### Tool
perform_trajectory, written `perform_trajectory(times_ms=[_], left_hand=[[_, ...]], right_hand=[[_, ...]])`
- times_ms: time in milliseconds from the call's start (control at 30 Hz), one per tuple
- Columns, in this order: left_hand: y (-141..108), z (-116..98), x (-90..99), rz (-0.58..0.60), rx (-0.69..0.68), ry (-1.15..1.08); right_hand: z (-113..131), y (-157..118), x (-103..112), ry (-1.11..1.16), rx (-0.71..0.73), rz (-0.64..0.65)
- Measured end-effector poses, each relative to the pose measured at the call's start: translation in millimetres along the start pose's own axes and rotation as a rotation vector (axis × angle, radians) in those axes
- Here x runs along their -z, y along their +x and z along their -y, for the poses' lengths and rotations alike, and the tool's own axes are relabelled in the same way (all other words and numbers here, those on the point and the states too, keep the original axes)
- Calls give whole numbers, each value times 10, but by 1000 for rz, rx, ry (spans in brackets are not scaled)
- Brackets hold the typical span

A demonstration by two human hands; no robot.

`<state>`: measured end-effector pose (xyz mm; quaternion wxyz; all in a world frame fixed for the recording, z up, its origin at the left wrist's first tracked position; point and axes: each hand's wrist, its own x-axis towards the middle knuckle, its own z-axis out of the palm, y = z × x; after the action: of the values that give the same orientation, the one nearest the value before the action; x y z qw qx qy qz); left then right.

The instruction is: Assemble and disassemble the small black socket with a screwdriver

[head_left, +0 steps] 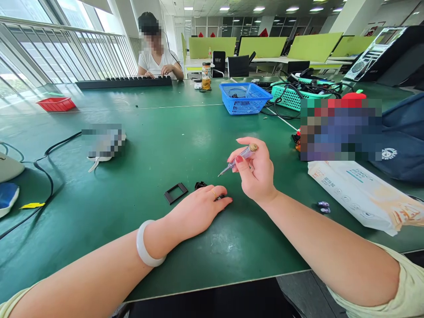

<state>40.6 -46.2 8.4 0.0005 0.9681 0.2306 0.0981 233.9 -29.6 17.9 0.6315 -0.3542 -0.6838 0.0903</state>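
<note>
My right hand (pixel 256 172) is raised above the table and closed around a small screwdriver (pixel 245 154) with a clear purplish handle. Its thin metal tip points down and left, apart from anything. Lower on the table, my left hand (pixel 198 207) has its fingers bent over a small black part (pixel 200 185), which shows only in bits past the knuckles and fingertips. What exactly this part is stays hidden under the hand. Just left of it lies a flat black rectangular frame (pixel 176 193) with an open middle.
A blue basket (pixel 245 99) and a green basket (pixel 288 98) of cables stand at the back. A white-orange packet (pixel 356 194) lies at right beside a dark blue bag (pixel 404 137). A black cable (pixel 51 176) runs along the left. Another person (pixel 159 62) sits across the table.
</note>
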Motion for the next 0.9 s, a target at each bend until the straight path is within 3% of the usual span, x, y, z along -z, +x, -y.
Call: perform_trajectory(times_ms=[200,433,600,733,900], left_hand=[[-21,40,-7,-122,31,61],[-55,296,14,-39,183,-149],[-192,528,54,-65,331,-248],[-499,810,135,-91,475,-154],[-1213,1158,435,-40,700,140]], right_hand=[[-28,-6,-3,-11,-17,5],[-22,3,5,-5,-24,6],[-27,10,21,-6,-16,9],[-36,14,16,16,-13,15],[-23,15,5,17,-15,29]])
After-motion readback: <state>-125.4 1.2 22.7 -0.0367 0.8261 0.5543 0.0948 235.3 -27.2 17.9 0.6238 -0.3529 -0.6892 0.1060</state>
